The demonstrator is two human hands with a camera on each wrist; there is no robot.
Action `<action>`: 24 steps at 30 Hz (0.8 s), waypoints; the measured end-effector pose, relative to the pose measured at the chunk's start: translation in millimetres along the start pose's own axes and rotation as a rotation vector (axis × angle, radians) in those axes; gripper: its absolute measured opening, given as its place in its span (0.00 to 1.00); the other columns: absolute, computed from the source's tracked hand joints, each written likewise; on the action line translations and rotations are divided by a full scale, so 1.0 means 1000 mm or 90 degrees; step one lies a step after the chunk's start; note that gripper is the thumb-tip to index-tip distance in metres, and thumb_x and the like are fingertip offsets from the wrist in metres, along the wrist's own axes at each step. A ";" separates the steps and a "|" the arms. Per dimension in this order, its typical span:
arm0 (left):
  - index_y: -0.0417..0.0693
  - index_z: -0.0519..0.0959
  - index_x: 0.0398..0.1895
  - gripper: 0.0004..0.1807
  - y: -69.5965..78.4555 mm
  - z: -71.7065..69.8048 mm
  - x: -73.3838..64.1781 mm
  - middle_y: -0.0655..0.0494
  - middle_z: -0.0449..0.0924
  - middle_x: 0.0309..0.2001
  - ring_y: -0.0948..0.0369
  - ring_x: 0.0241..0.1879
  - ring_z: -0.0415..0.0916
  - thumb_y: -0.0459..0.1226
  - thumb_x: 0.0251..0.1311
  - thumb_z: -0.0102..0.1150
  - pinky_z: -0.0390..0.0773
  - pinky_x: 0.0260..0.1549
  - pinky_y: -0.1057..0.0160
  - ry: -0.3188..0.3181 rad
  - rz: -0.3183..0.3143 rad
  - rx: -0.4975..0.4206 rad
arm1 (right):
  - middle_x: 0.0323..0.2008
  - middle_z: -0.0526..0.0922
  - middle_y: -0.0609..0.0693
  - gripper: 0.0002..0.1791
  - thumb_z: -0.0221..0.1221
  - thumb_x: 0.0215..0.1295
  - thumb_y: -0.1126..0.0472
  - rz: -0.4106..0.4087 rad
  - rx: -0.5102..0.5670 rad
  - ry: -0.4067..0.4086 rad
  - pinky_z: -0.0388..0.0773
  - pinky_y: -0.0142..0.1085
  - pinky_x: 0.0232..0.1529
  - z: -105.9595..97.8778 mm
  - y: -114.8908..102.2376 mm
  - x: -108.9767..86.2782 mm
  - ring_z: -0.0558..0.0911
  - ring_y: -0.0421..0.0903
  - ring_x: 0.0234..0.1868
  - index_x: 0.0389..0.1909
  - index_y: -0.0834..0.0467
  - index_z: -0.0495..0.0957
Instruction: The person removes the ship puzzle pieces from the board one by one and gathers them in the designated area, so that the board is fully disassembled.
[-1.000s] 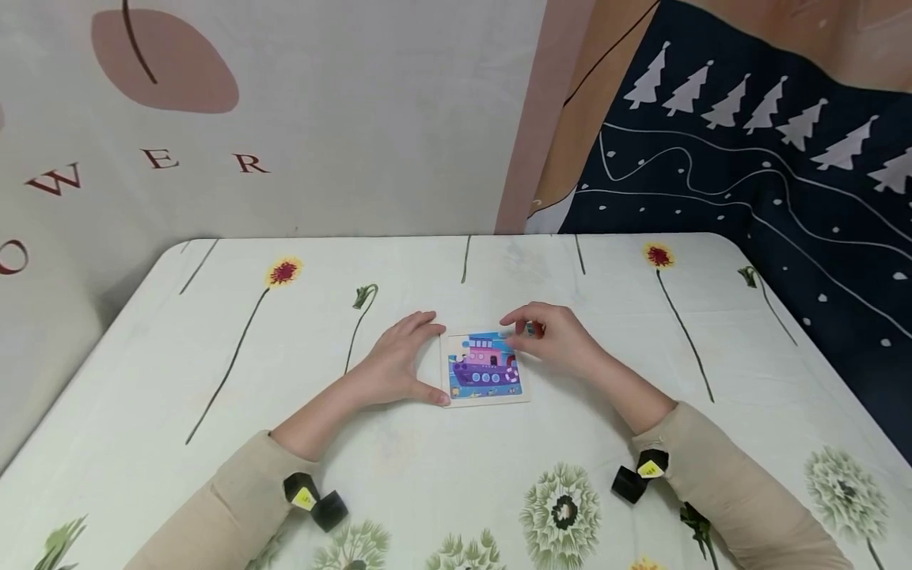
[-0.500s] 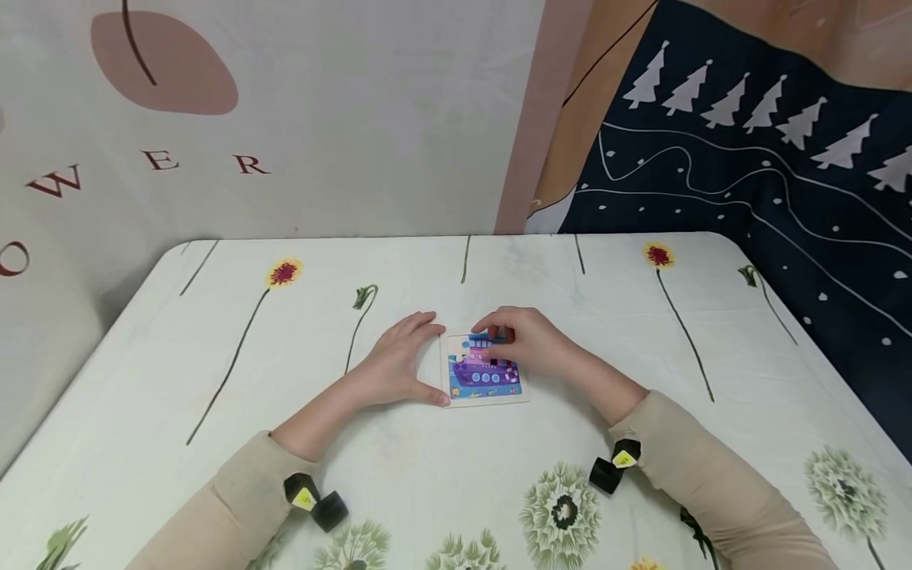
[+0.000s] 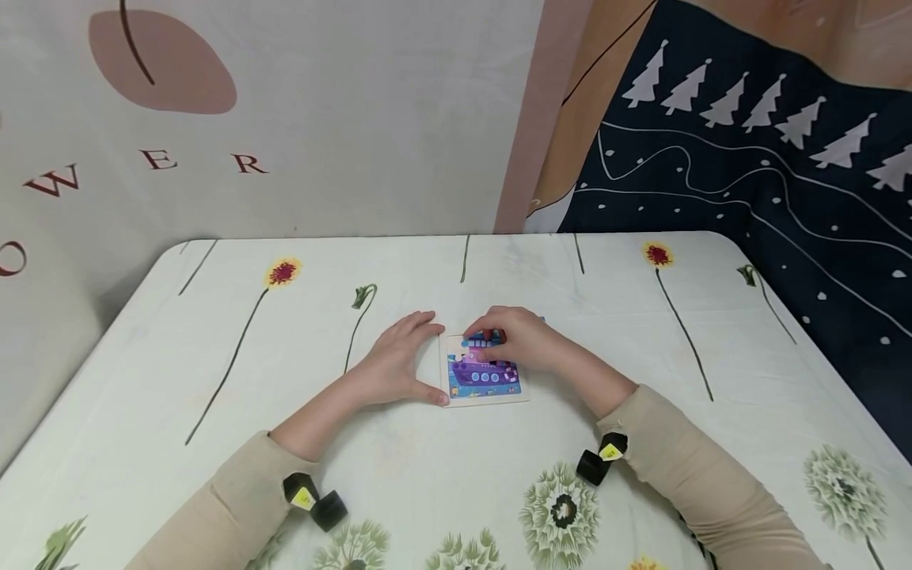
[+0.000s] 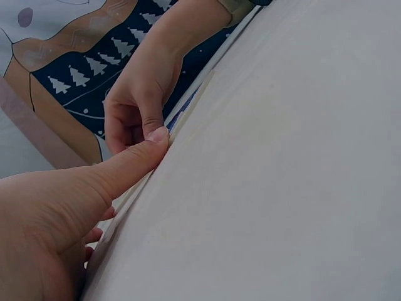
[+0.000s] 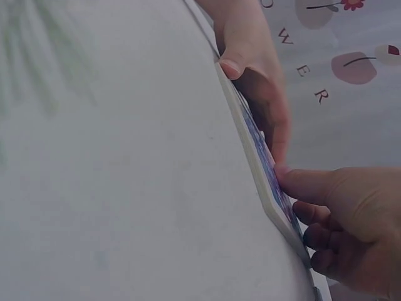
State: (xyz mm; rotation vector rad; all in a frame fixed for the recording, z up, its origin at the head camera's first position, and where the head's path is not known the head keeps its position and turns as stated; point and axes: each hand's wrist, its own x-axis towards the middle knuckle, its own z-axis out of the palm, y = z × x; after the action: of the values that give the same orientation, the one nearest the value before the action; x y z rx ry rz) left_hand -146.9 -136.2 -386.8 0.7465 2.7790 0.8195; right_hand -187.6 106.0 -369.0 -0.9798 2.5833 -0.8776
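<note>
Over puzzle, moved left with right hand, maybe working there; can't tell if gripping. Touching it with spread left hand.

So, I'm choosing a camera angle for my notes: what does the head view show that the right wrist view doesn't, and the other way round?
Only the head view: a recognizable boat picture, partly covered by the right hand; the beige sleeves; white trees on dark cloth.

Only the right wrist view: the puzzle board from low down, its pale side facing the camera; a red flower on the wall sheet.

Both: the two hands at the board, the left hand at its edge, and printed wall letters.
</note>
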 end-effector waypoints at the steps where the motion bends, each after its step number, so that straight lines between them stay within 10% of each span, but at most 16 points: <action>1: 0.44 0.63 0.68 0.58 0.000 0.000 0.000 0.46 0.50 0.73 0.48 0.72 0.43 0.59 0.33 0.77 0.46 0.67 0.43 0.000 0.000 0.001 | 0.34 0.78 0.42 0.17 0.67 0.58 0.58 0.003 -0.002 -0.004 0.72 0.36 0.36 -0.001 0.000 0.000 0.73 0.42 0.34 0.50 0.52 0.83; 24: 0.44 0.64 0.68 0.57 0.000 0.000 0.000 0.45 0.51 0.73 0.48 0.71 0.44 0.58 0.33 0.77 0.46 0.66 0.43 0.004 0.008 -0.005 | 0.37 0.77 0.46 0.15 0.65 0.61 0.61 0.049 -0.008 -0.015 0.73 0.39 0.45 0.002 -0.009 0.000 0.73 0.44 0.39 0.50 0.52 0.82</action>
State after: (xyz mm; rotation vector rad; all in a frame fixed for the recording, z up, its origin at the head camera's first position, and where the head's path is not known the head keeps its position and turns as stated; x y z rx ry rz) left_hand -147.0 -136.6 -387.0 0.7624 2.7774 0.8368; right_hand -182.4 99.4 -365.2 -0.8823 2.5914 -0.8263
